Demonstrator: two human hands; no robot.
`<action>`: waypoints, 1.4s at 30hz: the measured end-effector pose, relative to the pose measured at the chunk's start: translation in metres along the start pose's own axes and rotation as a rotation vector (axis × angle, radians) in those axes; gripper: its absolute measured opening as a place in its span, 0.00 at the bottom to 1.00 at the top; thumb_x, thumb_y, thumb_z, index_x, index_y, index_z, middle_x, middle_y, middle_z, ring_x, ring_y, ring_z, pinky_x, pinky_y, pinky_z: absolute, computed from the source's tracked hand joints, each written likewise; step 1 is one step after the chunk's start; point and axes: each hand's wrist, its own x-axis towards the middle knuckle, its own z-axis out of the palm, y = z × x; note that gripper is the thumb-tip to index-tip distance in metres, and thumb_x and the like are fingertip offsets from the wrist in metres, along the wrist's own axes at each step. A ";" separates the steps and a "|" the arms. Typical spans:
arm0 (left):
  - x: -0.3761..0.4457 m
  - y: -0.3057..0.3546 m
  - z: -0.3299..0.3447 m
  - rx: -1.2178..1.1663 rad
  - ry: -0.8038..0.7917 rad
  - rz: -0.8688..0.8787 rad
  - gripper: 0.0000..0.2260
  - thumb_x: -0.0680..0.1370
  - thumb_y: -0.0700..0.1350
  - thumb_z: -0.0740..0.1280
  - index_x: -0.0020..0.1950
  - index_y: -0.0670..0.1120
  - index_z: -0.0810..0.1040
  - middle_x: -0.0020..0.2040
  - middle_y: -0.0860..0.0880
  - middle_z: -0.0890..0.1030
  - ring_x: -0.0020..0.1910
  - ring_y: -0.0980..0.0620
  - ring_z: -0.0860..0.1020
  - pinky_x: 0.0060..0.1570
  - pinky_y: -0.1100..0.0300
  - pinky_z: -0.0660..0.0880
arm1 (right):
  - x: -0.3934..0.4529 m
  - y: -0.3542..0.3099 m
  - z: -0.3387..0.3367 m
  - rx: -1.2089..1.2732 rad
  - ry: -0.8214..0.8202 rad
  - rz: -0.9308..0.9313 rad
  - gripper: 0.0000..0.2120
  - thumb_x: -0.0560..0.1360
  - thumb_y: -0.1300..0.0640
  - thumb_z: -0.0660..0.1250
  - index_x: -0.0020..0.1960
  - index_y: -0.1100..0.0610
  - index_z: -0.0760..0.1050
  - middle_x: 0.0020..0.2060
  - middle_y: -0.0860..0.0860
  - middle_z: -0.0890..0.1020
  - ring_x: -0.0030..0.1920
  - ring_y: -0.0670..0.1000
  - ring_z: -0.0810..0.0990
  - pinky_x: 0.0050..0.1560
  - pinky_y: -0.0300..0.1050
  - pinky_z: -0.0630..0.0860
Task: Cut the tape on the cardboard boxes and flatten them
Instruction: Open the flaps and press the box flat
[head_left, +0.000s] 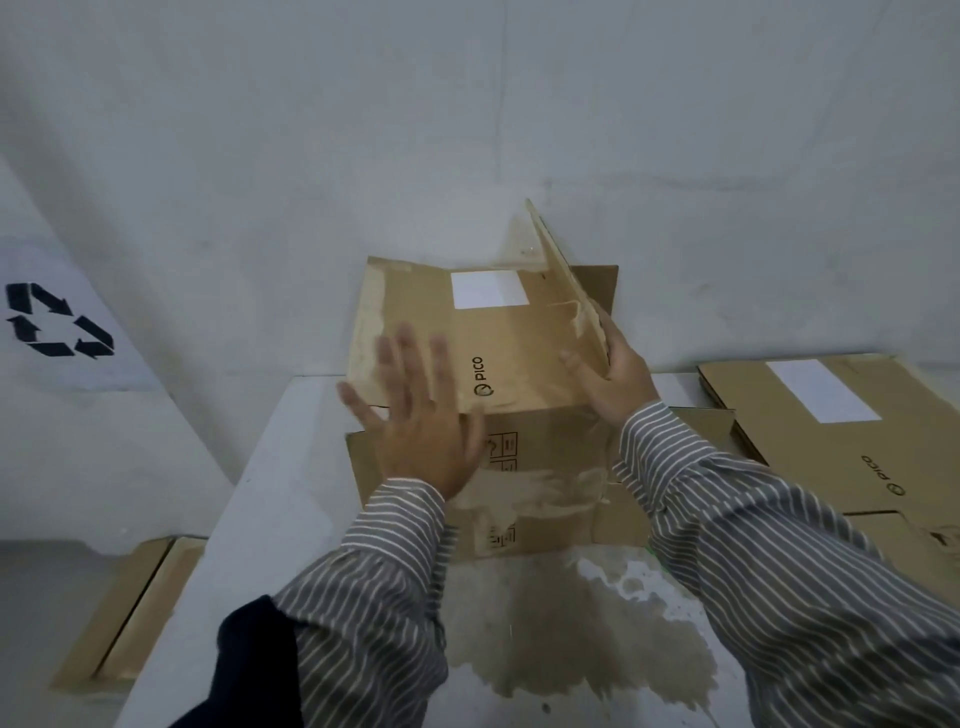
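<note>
Box (519, 364) sat on the table (291, 467), flaps loose | my left hand (421, 431) was spread flat, fingers straight, over the box's near-left corner | my right hand (618, 379) gripped the raised flap (566, 291) at the box's right edge | flattened boxes (810, 431) lay right of the box | more cardboard (124, 608) lay left, below the table
</note>
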 end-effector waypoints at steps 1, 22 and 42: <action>0.007 -0.009 -0.006 0.018 -0.030 -0.108 0.36 0.77 0.59 0.52 0.78 0.43 0.42 0.77 0.37 0.48 0.76 0.38 0.41 0.64 0.31 0.35 | 0.000 0.000 0.001 -0.001 0.005 -0.005 0.32 0.76 0.50 0.66 0.76 0.49 0.56 0.66 0.48 0.73 0.59 0.46 0.74 0.60 0.40 0.72; 0.003 0.000 -0.062 -1.055 -0.322 -0.004 0.30 0.82 0.45 0.58 0.78 0.54 0.44 0.77 0.56 0.54 0.74 0.57 0.57 0.73 0.55 0.57 | -0.041 -0.033 0.032 0.002 -0.024 -0.104 0.29 0.79 0.43 0.55 0.77 0.49 0.51 0.75 0.47 0.58 0.74 0.46 0.56 0.74 0.50 0.55; -0.026 -0.008 -0.091 -0.777 -0.269 0.007 0.27 0.76 0.64 0.50 0.74 0.68 0.45 0.78 0.54 0.56 0.75 0.47 0.57 0.70 0.34 0.53 | -0.090 -0.071 0.044 0.033 0.075 -0.077 0.37 0.71 0.31 0.51 0.76 0.46 0.55 0.75 0.44 0.59 0.74 0.45 0.57 0.74 0.52 0.56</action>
